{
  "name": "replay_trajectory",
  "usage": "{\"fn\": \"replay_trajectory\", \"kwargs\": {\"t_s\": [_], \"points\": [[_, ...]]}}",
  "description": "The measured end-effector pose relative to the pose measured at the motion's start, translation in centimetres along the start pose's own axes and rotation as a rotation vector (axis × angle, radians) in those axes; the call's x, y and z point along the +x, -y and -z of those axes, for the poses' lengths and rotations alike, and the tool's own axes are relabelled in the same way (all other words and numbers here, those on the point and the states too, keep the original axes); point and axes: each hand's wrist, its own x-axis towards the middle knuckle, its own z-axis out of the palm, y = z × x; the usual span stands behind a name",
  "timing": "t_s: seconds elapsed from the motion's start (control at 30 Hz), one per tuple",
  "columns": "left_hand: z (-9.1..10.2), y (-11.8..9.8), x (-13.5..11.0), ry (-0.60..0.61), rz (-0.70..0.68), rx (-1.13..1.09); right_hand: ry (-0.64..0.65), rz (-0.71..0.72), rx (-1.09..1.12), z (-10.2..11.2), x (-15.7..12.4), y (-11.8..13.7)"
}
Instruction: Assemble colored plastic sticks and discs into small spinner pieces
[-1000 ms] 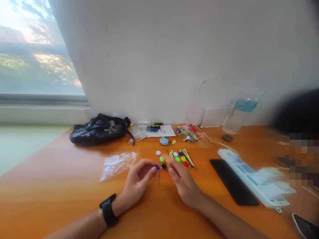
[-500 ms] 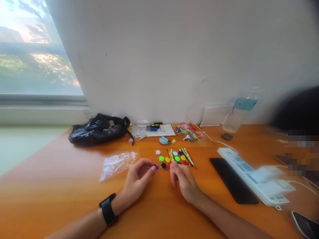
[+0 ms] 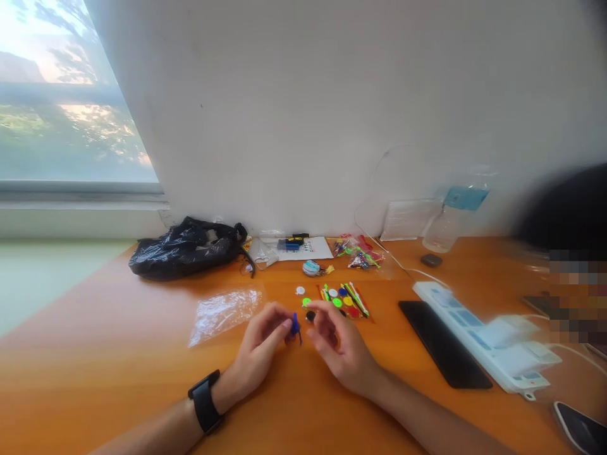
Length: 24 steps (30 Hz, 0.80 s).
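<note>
Between the fingertips of my left hand (image 3: pixel 265 338) is a small blue plastic piece (image 3: pixel 295 325), with a thin part pointing down toward the table. My fingers partly cover it, so its exact kind does not show. My right hand (image 3: pixel 344 347) is just to the right, thumb and fingers apart, with nothing visible in it. Beyond my hands lie several coloured round discs, among them a white disc (image 3: pixel 300 291), a green disc (image 3: pixel 337 303) and a red disc (image 3: pixel 353 311). Thin coloured plastic sticks (image 3: pixel 355 299) lie beside them.
A clear plastic bag (image 3: pixel 222 314) lies left of my hands. Toward the wall are a black bag (image 3: pixel 187 249), a round tin (image 3: pixel 312 268) and packets of coloured parts (image 3: pixel 363 254). To the right are a black phone (image 3: pixel 443 344), a white power strip (image 3: pixel 474 335) and a bottle (image 3: pixel 441 230).
The blue piece has turned and shows more below my left fingertips. My right hand has moved slightly left, and its fingers have gone from pinched to spread.
</note>
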Motion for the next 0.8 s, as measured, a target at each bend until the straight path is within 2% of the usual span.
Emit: {"fn": "replay_trajectory", "kwargs": {"t_s": [0.1, 0.27, 0.43, 0.6, 0.7, 0.8], "points": [[0.1, 0.1, 0.0, -0.005, -0.022, -0.027, 0.043, -0.026, 0.022, -0.4, -0.1, -0.3], [0.0, 0.1, 0.0, -0.01, -0.039, -0.047, 0.003, -0.035, 0.039, -0.4, 0.2, -0.7], [-0.4, 0.2, -0.4, -0.032, -0.088, 0.026, 0.021, 0.046, -0.074, -0.4, 0.7, -0.6], [-0.6, -0.1, -1.1, -0.037, -0.243, 0.299, -0.006, 0.104, -0.107, -0.2, 0.9, -0.4], [0.2, -0.1, -1.0, -0.091, -0.367, 0.539, -0.032, 0.025, -0.054, -0.3, 0.7, -0.9], [1.5, -0.3, -0.2, -0.114, -0.43, 0.849, -0.061, -0.054, 0.012, -0.5, 0.5, -1.7]]}}
